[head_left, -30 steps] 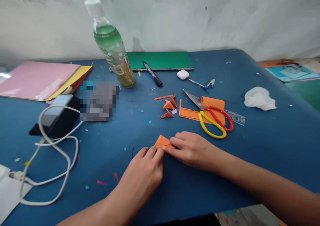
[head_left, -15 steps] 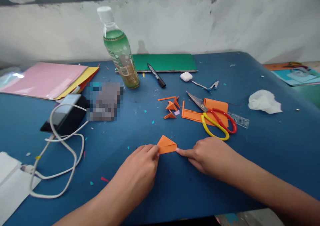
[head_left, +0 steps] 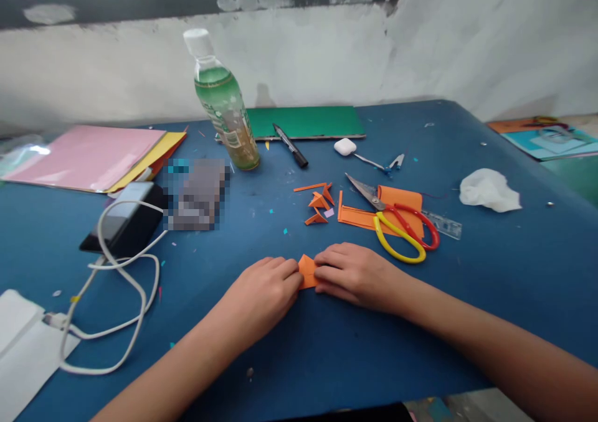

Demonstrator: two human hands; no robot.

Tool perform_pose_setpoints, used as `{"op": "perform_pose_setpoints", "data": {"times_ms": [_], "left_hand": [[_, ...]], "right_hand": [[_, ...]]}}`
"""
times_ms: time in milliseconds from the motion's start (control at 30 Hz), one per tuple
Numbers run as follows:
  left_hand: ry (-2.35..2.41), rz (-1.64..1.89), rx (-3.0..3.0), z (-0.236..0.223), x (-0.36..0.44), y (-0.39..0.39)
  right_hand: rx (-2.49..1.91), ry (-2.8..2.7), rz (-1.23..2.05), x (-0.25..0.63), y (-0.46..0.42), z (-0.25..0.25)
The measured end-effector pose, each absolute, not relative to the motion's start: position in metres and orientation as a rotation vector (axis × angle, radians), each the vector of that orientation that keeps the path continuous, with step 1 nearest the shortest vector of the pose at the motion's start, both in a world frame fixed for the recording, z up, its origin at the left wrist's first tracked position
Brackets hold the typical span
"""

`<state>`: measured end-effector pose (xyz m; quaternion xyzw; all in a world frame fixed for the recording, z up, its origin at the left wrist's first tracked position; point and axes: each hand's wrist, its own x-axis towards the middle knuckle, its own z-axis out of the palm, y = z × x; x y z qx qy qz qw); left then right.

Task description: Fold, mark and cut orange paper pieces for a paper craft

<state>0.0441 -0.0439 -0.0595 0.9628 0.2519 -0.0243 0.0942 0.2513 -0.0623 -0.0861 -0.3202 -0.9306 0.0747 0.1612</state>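
Note:
A small folded piece of orange paper (head_left: 307, 272) with a pointed top lies on the blue table between my two hands. Its left side is gripped by the closed fingers of my left hand (head_left: 271, 285). My right hand (head_left: 359, 277) has its fingers closed on the right side and covers that edge. Behind the paper lie several small folded orange pieces (head_left: 318, 201). To the right, scissors (head_left: 397, 223) with one yellow and one red handle rest on orange paper strips (head_left: 359, 217), their blades pointing away to the left.
A tilted-looking green bottle (head_left: 228, 111), a black marker (head_left: 290, 145) and a green board (head_left: 306, 122) are at the back. At left are a white cable (head_left: 135, 285), a black device (head_left: 126, 223) and coloured sheets (head_left: 88, 154). Crumpled white tissue (head_left: 488, 190) lies at right.
My right hand has moved left, from one fingertip at the paper's corner to several fingers over its right side. The left hand stays on the paper. The view has tilted up slightly.

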Motion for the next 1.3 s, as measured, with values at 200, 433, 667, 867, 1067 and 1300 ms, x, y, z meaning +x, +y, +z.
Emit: {"op": "perform_pose_setpoints", "data": {"times_ms": [200, 433, 667, 867, 1067, 1300], "left_hand": [[0.747, 0.01, 2.79, -0.059, 0.043, -0.044], [0.813, 0.002, 2.592, -0.06, 0.043, -0.037], [0.817, -0.056, 2.556, -0.059, 0.045, -0.036], [0.861, -0.099, 2.629, -0.058, 0.048, -0.044], [0.894, -0.293, 2.826, -0.048, 0.057, -0.064], [1.041, -0.513, 2.971, -0.043, 0.056, -0.08]], "right_hand": [[-0.855, -2.616, 0.257, 0.249, -0.059, -0.087], [-1.027, -2.401, 0.695, 0.245, -0.054, -0.086], [-1.118, -2.447, 0.704, 0.239, -0.052, -0.085], [-1.248, -2.421, 0.756, 0.234, -0.053, -0.083], [-1.446, -2.315, 0.79, 0.236, -0.056, -0.08], [-1.488, -2.352, 0.849, 0.245, -0.054, -0.077]]}}
